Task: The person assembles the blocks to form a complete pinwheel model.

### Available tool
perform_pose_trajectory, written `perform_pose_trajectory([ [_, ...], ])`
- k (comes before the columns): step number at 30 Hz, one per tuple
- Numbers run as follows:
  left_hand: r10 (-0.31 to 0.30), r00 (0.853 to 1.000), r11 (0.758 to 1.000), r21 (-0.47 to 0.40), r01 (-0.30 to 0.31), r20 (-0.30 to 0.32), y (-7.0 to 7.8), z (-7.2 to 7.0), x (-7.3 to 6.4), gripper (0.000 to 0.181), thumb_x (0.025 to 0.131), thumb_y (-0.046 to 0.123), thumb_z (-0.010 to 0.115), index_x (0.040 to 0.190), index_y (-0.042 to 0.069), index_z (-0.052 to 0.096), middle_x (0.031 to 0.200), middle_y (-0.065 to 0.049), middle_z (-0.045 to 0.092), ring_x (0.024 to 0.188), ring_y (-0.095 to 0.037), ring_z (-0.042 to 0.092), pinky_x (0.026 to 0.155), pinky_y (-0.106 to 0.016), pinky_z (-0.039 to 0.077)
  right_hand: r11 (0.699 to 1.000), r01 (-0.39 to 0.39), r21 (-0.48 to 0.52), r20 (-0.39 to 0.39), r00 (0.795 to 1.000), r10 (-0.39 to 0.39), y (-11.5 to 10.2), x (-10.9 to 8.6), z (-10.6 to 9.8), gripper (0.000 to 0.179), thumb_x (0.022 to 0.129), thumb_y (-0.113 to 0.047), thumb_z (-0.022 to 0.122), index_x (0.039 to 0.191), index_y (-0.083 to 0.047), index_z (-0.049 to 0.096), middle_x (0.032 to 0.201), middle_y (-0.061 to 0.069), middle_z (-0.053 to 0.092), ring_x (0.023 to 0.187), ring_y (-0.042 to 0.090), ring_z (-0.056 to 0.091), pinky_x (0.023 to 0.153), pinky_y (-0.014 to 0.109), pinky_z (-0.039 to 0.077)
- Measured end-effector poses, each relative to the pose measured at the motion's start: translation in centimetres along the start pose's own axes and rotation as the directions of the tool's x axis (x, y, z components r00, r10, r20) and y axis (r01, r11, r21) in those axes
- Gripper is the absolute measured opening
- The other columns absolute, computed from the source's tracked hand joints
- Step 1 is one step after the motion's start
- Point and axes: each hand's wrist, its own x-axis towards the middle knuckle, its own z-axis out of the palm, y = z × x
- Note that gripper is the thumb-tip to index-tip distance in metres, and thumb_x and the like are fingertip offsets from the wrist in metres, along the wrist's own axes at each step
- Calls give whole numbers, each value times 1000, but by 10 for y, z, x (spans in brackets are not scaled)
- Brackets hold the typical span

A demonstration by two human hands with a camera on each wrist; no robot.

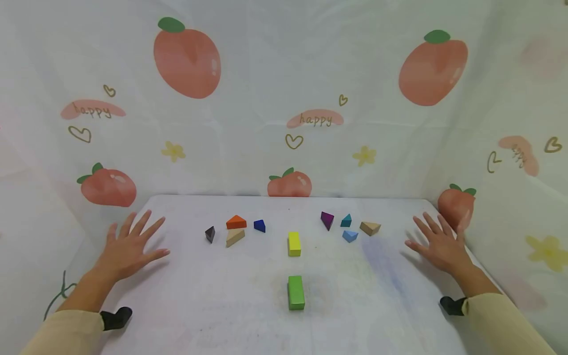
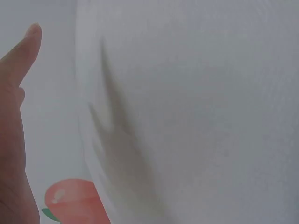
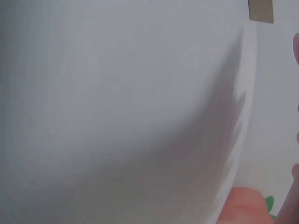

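My left hand (image 1: 126,249) hovers over the table's left side with fingers spread and holds nothing. On the right, my right hand (image 1: 441,244) is likewise spread and bare. Between them, a green block (image 1: 296,293) lies nearest me, with a yellow block (image 1: 294,244) behind it. Left of centre is a group: a dark grey triangular block (image 1: 210,234), an orange one (image 1: 236,222), a natural wood one (image 1: 235,237) and a dark blue one (image 1: 259,226). Right of centre are purple (image 1: 327,220), teal (image 1: 346,220), light blue (image 1: 350,236) and wood (image 1: 370,228) blocks.
The white table (image 1: 222,305) ends at a peach-printed cloth (image 1: 248,98) hung behind and along the sides. A dark green cord (image 1: 62,291) shows beside my left forearm. Both sleeves carry a black wrist piece (image 1: 116,318).
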Motion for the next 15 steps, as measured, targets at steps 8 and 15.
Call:
perform_pose_trajectory([
  [8, 40, 998, 998, -45, -42, -51, 14, -7, 8, 85, 84, 58, 65, 153, 21, 31, 155, -21, 24, 143, -46, 5, 107, -68, -9, 997, 67, 34, -66, 996, -65, -9, -2, 2, 80, 94, -55, 53, 157, -20, 18, 158, 19, 18, 144, 43, -1, 102, 71, -15],
  [15, 85, 988, 991, -95, -97, -127, 28, -8, 15, 81, 82, 52, 70, 149, 20, 39, 150, -20, 34, 142, -44, 15, 110, -65, -2, 994, 102, 43, -120, 988, -97, -21, -2, 5, 78, 93, -53, 55, 156, -19, 22, 157, 19, 21, 144, 43, 7, 105, 70, -7],
])
